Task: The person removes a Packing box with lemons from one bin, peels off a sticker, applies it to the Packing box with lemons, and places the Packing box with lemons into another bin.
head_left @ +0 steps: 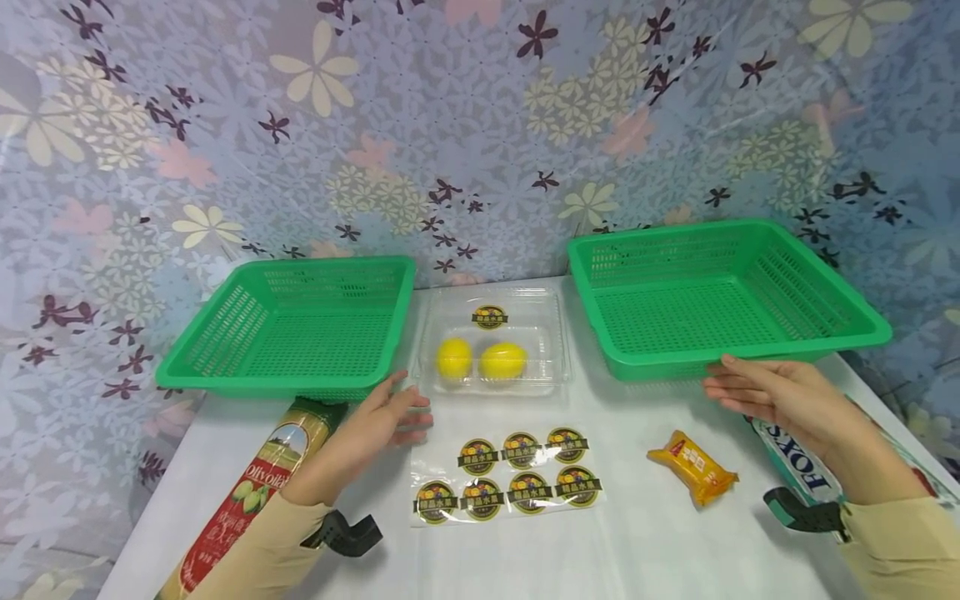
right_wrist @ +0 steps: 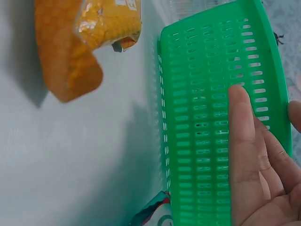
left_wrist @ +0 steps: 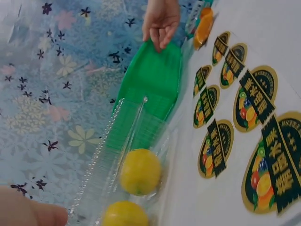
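Near the front right corner of the left green basket (head_left: 285,383) is my left hand (head_left: 386,417), its fingers loosely extended and holding nothing. My right hand (head_left: 787,400) is by the front rim of the right green basket (head_left: 750,348), its fingers fairly straight; whether they touch the rim I cannot tell. Between the baskets sits a clear plastic box (head_left: 540,346) with two yellow lemons (head_left: 502,361) inside and a round fruit sticker on its lid. In front of it lies a sheet of round stickers (head_left: 531,492), several of them on it.
A small orange-wrapped snack (head_left: 694,468) lies right of the sticker sheet. Under my right forearm is a green and white FOX'S bag (head_left: 795,454). A long Olivoila packet (head_left: 247,500) lies partly beneath my left forearm. Behind the white table hangs a floral curtain (head_left: 480,125).
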`<state>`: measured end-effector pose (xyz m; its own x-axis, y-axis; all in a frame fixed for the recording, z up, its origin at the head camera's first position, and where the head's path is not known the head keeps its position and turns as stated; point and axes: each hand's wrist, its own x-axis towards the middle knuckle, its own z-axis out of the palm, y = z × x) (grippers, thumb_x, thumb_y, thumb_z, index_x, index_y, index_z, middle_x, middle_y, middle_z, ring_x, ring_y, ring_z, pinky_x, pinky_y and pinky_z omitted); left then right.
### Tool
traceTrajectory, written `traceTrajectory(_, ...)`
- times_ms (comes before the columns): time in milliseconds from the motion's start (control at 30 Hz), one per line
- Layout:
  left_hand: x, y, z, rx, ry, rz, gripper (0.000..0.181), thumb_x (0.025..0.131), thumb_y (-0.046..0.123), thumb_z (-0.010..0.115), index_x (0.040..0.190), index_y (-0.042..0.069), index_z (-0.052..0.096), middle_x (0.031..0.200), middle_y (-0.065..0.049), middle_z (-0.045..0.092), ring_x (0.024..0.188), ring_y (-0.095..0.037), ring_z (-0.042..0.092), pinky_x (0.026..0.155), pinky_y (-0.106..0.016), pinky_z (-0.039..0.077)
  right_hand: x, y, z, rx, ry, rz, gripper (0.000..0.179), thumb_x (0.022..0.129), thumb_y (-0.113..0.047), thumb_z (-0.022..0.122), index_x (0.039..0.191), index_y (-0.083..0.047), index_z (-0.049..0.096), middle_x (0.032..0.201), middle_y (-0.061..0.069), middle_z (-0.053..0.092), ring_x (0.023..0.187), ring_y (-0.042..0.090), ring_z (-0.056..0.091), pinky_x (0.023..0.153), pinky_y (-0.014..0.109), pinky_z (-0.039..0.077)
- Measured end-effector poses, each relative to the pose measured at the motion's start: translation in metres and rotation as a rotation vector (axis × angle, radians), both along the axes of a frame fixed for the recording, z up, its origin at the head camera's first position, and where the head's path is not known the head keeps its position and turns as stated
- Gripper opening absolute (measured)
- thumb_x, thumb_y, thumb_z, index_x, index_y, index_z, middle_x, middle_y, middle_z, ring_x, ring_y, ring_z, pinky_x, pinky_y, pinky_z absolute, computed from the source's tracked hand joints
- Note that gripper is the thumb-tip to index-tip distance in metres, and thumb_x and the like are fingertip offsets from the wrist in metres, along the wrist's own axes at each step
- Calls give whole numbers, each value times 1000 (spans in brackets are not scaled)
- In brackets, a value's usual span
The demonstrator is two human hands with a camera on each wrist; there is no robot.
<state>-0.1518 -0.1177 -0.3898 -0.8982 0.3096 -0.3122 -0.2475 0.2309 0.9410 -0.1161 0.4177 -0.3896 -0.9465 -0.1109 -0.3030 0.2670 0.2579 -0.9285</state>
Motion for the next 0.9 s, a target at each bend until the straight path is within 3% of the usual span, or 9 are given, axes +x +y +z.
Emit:
traceTrajectory(133, -5, 4, -5, 82, -24, 69, 56, 118, 23, 41, 165, 1, 21, 153, -33, 48, 137, -46, 60, 107, -41, 64, -1, -1, 0, -25, -8, -13, 30, 116, -32, 51, 136, -14, 65, 113, -12, 80, 105, 2, 77, 94, 24, 67)
traceTrajectory(233, -5, 9, -7, 120, -29, 98, 45, 117, 20, 42, 154, -3, 33, 149, -33, 51, 134, -44, 64, 106, -39, 64, -1, 0, 0, -23, -9, -14, 28, 116, -33, 51, 134, -18, 66, 113, -13, 80, 105, 2, 77, 94, 24, 66)
traceTrajectory(433, -9, 21, -15, 154, -59, 87, 38, 116, 18, 44, 144, -7, 41, 138, -30, 57, 121, -34, 71, 103, -37, 66, -1, 3, 1, -42, -5, -12, 22, 116, -31, 50, 120, -32, 72, 114, -14, 80, 105, 2, 77, 94, 23, 67)
traceTrajectory(533, -14, 27, -18, 166, -79, 98, 39, 116, 20, 45, 144, -7, 43, 128, -23, 59, 119, -35, 72, 101, -38, 67, -2, 3, 0, -45, -2, -24, 24, 116, -34, 49, 122, -28, 71, 113, -12, 81, 105, 3, 78, 93, 24, 67)
traceTrajectory(733, -27, 34, -19, 193, -124, 125, 32, 115, 33, 52, 121, 3, 45, 126, -18, 55, 128, -47, 67, 100, -43, 68, -6, 1, -3, -90, -14, -33, 50, 117, -37, 46, 145, 3, 58, 111, -8, 81, 104, 6, 79, 93, 25, 67)
traceTrajectory(900, -32, 38, -19, 198, -138, 119, 29, 114, 33, 54, 112, 6, 43, 132, -19, 51, 131, -49, 65, 98, -43, 68, -7, 2, -4, -133, -38, -47, 35, 117, -36, 46, 129, -11, 68, 110, -6, 82, 103, 6, 79, 93, 26, 67)
